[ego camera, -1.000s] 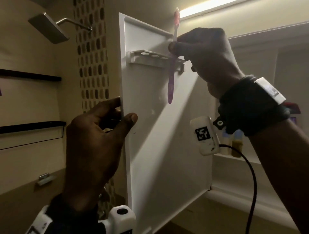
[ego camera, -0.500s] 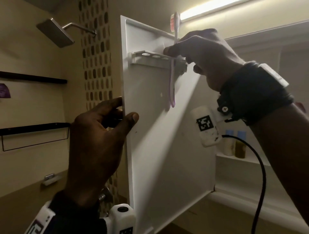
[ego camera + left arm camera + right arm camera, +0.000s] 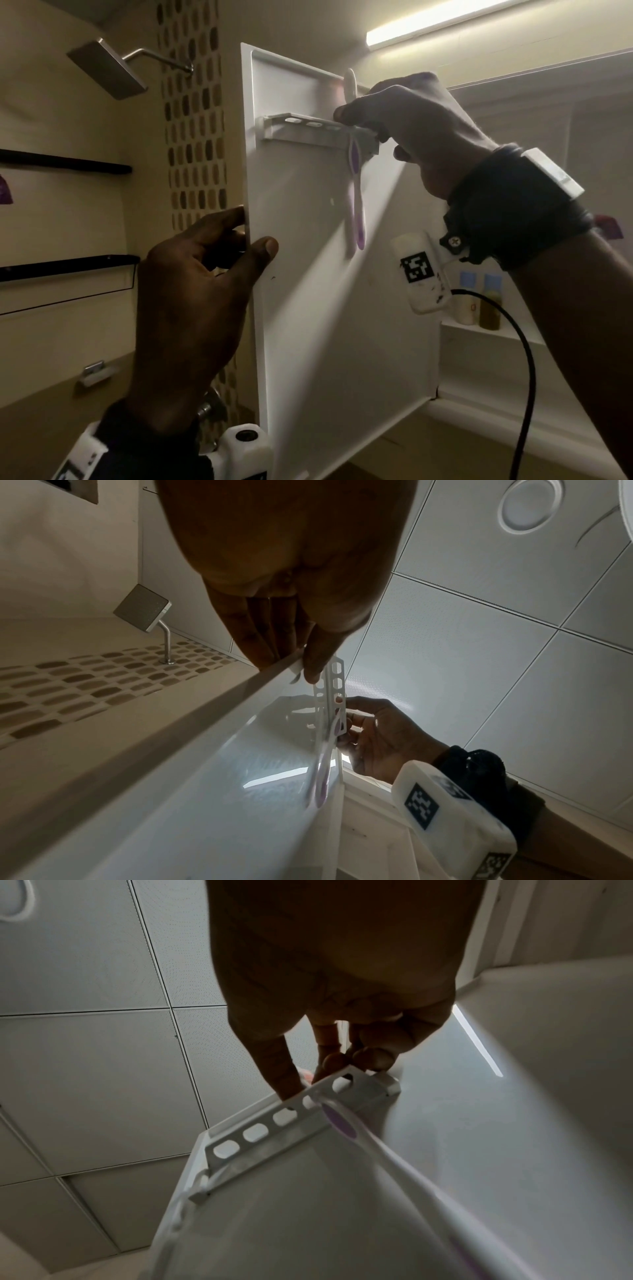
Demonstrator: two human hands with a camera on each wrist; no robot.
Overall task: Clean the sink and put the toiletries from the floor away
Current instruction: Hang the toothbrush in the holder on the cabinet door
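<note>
Left hand (image 3: 191, 308): grips open cabinet door (image 3: 325, 291) edge.
Right hand (image 3: 411, 126): pinches toothbrush (image 3: 356, 192) neck.
Toothbrush: hangs through door rack (image 3: 308, 132).
Right wrist view: rack's slots seen from below, unlike head view.

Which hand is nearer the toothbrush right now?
Right. The right hand pinches the toothbrush at the slotted holder on the cabinet door. The left hand grips the door's free edge, lower down and clear of the brush.
</note>
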